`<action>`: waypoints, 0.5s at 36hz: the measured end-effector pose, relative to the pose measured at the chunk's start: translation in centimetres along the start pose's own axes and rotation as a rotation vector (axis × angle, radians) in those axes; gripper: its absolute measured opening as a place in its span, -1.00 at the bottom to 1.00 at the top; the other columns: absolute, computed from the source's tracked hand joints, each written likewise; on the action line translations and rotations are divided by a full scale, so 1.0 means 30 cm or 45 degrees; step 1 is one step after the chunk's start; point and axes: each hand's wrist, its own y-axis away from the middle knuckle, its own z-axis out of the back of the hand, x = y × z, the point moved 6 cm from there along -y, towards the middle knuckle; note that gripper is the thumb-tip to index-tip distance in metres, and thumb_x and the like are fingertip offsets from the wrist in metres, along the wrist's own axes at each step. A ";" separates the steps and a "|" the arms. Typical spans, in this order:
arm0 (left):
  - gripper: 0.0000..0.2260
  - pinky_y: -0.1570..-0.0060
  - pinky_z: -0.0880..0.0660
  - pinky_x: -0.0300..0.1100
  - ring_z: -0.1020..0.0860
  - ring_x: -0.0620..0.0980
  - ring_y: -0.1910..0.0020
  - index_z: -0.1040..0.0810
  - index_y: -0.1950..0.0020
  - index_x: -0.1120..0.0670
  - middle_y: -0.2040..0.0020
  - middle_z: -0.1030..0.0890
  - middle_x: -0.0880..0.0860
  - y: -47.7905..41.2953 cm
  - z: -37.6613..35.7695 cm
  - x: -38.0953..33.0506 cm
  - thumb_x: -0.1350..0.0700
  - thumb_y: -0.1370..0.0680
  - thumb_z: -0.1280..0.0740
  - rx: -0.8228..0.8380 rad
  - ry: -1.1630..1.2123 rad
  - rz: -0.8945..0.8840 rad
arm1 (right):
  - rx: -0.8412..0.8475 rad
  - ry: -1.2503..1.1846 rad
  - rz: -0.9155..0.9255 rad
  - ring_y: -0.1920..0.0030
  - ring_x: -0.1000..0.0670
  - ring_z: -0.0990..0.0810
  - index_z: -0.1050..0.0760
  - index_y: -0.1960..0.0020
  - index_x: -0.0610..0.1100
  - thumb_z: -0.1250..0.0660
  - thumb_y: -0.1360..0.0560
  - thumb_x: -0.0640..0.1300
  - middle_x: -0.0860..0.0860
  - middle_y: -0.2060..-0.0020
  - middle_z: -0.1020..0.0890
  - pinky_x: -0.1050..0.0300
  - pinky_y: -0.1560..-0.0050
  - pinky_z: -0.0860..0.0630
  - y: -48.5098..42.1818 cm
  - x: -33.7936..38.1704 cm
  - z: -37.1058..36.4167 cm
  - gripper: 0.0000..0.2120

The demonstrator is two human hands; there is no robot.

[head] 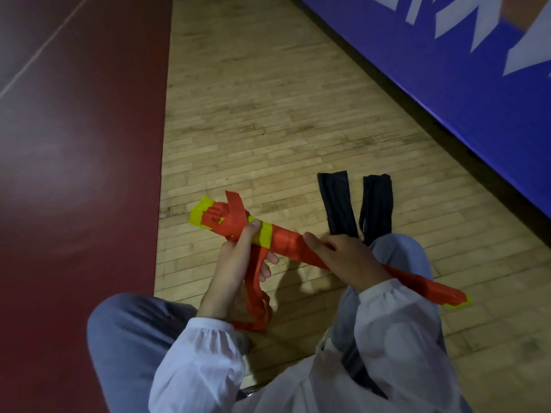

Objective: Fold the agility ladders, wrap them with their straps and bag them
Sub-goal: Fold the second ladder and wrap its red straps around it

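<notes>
Wood floor, maroon zone, blue wall pad.

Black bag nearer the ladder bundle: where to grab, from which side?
Probably pinch the black bag at its far end, coming from above: it lies flat on the wooden floor, that end is clear, the near end hidden behind the right hand.

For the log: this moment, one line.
left hand grips ladder bundle | right hand grips bundle | strap part-wrapped | black bags on floor

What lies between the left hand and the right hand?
Head view: only the folded ladder bundle, its orange middle, runs between the left hand and right hand.
</notes>
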 end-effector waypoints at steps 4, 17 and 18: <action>-0.53 0.56 -0.41 -0.26 -0.45 0.04 0.59 -0.58 0.23 0.28 0.33 -0.61 0.26 0.003 -0.003 0.003 -0.09 -0.59 -0.19 0.013 -0.007 0.005 | 0.035 0.006 -0.009 0.12 -0.06 -0.60 -0.57 0.02 -0.08 0.01 -0.52 0.38 -0.08 0.19 -0.62 -0.01 -0.07 -0.49 0.001 0.005 -0.001 -0.39; -0.40 0.52 -0.47 -0.22 -0.51 0.05 0.52 -0.55 -0.04 0.24 0.28 -0.61 0.22 -0.007 -0.010 0.024 -0.31 -0.49 -0.17 0.250 0.011 0.171 | -0.095 -0.071 0.037 0.05 -0.05 -0.59 -0.56 -0.11 -0.05 0.05 -0.36 0.45 0.06 0.22 -0.57 -0.06 -0.15 -0.45 0.012 0.011 0.002 -0.28; -0.33 0.51 -0.46 -0.22 -0.51 0.04 0.52 -0.56 -0.03 0.25 0.28 -0.61 0.21 -0.011 -0.008 0.034 -0.36 -0.44 -0.15 0.268 -0.025 0.193 | -0.103 -0.075 0.040 0.02 -0.05 -0.59 -0.56 -0.13 -0.05 0.03 -0.37 0.44 0.04 0.18 -0.59 -0.09 -0.18 -0.45 0.012 0.010 0.004 -0.29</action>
